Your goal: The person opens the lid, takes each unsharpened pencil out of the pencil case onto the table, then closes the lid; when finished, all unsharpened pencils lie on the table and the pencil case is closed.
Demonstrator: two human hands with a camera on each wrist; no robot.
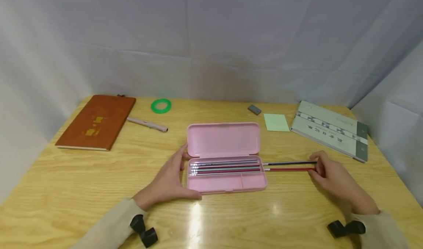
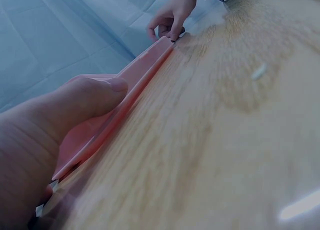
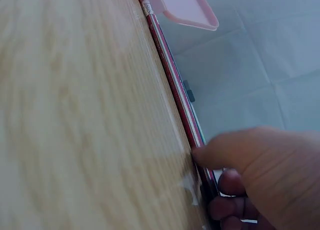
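A pink pencil case (image 1: 223, 139) lies on the table with its lid folded back. Several pencils (image 1: 228, 167) lie side by side in its long compartment, their erasers to the left. My left hand (image 1: 166, 177) holds the case's left end, thumb along the front wall and fingers at the back corner. To the right of the case, my right hand (image 1: 335, 177) pinches a dark pencil (image 1: 290, 163) and a red pencil (image 1: 290, 169) near their right ends. In the right wrist view the red pencil (image 3: 172, 82) lies low along the table, its eraser end by the case.
At the left are a brown notebook (image 1: 97, 122), a pale pen (image 1: 147, 124) and a green tape roll (image 1: 161, 106). Behind the case to the right are a grey eraser (image 1: 254, 109), a green sticky-note pad (image 1: 276, 122) and a grey-green notebook (image 1: 330, 129). White curtains hang behind the table.
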